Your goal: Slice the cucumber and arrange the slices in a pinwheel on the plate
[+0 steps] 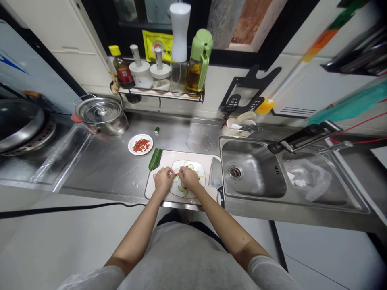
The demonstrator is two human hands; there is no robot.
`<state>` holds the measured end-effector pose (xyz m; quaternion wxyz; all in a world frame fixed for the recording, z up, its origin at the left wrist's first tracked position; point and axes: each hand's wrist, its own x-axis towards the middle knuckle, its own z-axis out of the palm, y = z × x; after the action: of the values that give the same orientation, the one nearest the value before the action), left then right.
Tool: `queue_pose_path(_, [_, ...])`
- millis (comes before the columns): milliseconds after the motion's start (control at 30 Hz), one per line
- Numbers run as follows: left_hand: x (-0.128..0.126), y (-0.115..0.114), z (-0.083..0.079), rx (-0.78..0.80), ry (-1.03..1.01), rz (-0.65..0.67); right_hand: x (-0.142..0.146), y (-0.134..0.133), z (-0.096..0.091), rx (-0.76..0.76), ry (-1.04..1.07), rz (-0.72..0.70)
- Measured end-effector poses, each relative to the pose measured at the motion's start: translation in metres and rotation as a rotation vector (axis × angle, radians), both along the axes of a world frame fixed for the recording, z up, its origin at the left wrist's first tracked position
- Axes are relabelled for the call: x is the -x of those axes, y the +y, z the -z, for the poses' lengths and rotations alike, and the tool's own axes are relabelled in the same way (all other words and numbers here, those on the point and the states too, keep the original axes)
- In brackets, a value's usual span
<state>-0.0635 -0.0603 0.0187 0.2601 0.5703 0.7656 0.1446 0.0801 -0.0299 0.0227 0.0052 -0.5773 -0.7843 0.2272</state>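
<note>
Both of my hands are over a white square plate (191, 194) that holds thin cucumber slices (182, 188) laid in a ring, with small red bits among them. My left hand (163, 178) is at the plate's left side, thumb and fingers pinched together beside a slice; a red speck shows at its fingertips. Close by on the right, my right hand (189, 178) has its fingers curled and pressed together low over the plate. What either pinch holds is too small to tell. Under the plate lies a pale cutting board (155, 192).
A cleaver (215, 173) lies on the board's right edge, by the sink (254, 173). A cut cucumber (155, 158) rests at the board's upper left corner. Beyond are a small plate (130, 146) of chopped red pieces, a cucumber end (156, 130) and a lidded pot (104, 114).
</note>
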Motion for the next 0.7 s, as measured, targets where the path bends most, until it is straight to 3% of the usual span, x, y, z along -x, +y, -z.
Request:
queue_pose_path(267, [0.0033, 0.0026, -0.0047, 0.0, -0.01, 0.005, 0.0037, 0.0004, -0.0016, 0.025, -0.001, 0.028])
queue_pose_path(700, [-0.0014, 0.0027, 0.0014, 0.026, 0.027, 0.041, 0.0074, -0.0054, 0.0048, 0.095, -0.015, 0.046])
